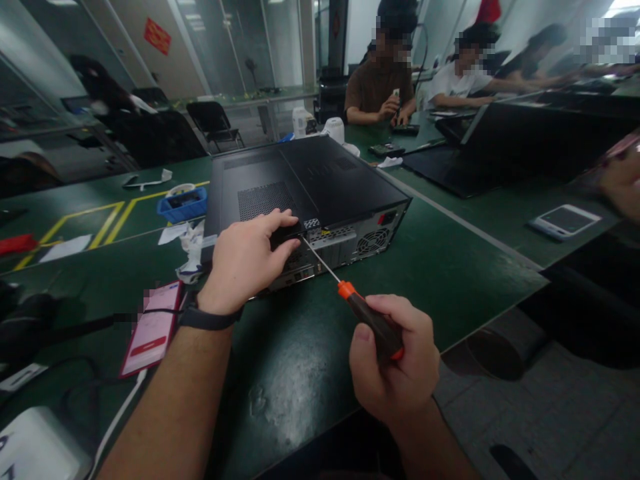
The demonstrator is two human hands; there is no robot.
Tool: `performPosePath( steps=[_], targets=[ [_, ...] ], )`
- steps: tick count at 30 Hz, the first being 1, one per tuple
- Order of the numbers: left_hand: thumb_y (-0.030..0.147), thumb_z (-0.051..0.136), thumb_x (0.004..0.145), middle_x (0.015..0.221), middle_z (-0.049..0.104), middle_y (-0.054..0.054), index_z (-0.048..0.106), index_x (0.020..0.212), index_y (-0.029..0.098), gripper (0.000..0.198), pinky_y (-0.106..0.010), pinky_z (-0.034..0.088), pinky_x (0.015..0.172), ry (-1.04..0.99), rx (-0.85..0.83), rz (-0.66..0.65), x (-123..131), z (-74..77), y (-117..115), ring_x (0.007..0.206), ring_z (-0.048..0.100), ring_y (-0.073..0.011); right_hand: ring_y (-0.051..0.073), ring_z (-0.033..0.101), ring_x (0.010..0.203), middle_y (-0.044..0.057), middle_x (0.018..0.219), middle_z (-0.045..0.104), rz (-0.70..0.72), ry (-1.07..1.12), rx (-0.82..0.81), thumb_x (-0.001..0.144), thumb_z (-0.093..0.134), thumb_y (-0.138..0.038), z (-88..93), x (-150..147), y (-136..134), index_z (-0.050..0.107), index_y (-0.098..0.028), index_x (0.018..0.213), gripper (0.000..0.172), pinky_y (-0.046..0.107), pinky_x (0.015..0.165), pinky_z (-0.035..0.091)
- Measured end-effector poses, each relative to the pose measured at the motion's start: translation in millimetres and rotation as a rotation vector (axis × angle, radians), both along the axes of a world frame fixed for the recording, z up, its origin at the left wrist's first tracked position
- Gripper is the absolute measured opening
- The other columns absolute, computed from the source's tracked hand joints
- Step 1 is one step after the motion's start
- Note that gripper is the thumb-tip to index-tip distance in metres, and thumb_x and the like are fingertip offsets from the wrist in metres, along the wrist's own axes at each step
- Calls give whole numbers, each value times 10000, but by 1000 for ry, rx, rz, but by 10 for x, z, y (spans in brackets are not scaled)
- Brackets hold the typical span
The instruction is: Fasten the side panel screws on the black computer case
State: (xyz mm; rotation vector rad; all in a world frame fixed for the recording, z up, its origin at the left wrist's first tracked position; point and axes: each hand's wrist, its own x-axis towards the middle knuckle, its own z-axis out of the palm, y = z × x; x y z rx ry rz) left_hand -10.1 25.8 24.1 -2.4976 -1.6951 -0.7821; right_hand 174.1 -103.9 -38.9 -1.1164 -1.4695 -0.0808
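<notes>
Bare forearms (pixel 173 393) reach over the near edge of a green surface (pixel 470 267), where the right hand (pixel 417 347) has its grip closed around the handle of an orange-and-dark screwdriver (pixel 346 289). Its slim shaft angles to the rear rim of a black computer case (pixel 345 193); whether the tip sits in a screw cannot be told. The left hand (pixel 253 257) rests palm down on the case, grip loose and open, thumb beside the tip, apparently to steady it. Lying on its side back from the near edge, rear toward the person, seemingly for easy reach, the case shows a broad black top with a perforated vent (pixel 265 200) and a grey rear with a round fan grille (pixel 373 243). Beyond, a blue tray (pixel 186 212) stands beside its left side; a co-worker (pixel 367 93) in brown sits at the far edge.
</notes>
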Motion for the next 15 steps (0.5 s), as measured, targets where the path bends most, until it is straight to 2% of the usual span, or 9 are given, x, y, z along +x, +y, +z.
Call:
performPosePath(
  steps=[4,6,10,15],
  targets=[
    [336,685,908,1367,720,-5,737,1258,286,357,-423,502,1149,1,1,3,0,2,-3,1289,673,-261,134,697,670,13,904,731,-51,-41,51,880,611,-148,-19,7,26,597,-225,1140,271,259,570,561],
    [336,686,907,1366,719,5,737,1255,295,354,-419,502,1149,4,-7,8,3,5,-4,1300,666,-258,126,691,630,8,877,739,-70,-24,21,905,607,-159,-30,9,16,614,-228,1142,247,246,537,543],
    [351,687,908,1355,726,10,734,1259,304,357,-424,503,1150,9,-18,23,7,7,-3,1297,668,-257,143,676,624,21,881,710,-56,18,-31,869,627,-197,-24,2,-6,599,-220,1177,310,264,508,535],
    [333,690,905,1354,727,-9,740,1251,279,353,-421,508,1147,-5,5,1,11,4,-3,1283,678,-263,122,643,567,8,843,720,-82,-1,62,866,622,-179,-36,-3,42,613,-221,1142,280,253,515,548]
  ],
)
